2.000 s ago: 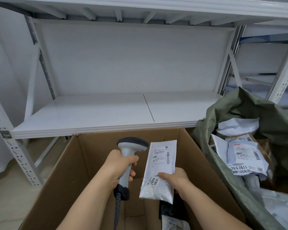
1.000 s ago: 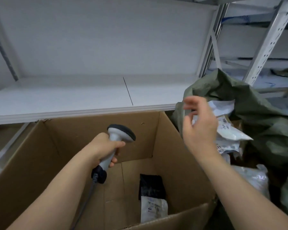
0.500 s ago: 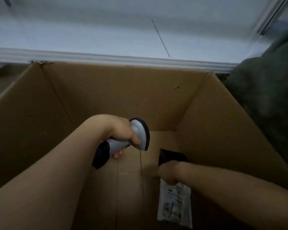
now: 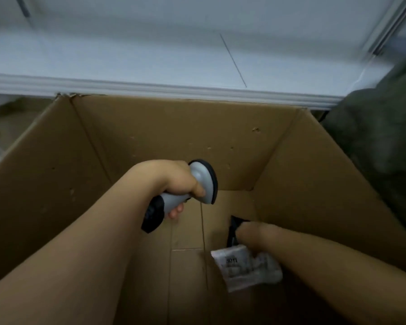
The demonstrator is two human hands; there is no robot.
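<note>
My left hand [image 4: 176, 181] grips the handle of a grey and black barcode scanner [image 4: 203, 181], held inside a large open cardboard box [image 4: 174, 127] with its head pointing right and down. My right hand [image 4: 249, 238] reaches to the bottom of the box and holds a white labelled parcel [image 4: 242, 268], which lies crumpled and tilted under it. A black parcel [image 4: 232, 231] lies on the box floor just behind the hand, mostly hidden. The picture is blurred and the right fingers are not clearly seen.
A white metal shelf [image 4: 150, 62] runs along the far side of the box. A dark green sack [image 4: 380, 137] stands against the box's right wall. The box walls rise around both forearms.
My right hand let go of the white parcel, swung toward the sack, then came down into the box. Now it holds the white parcel, which has turned and crumpled. The scanner sank lower.
</note>
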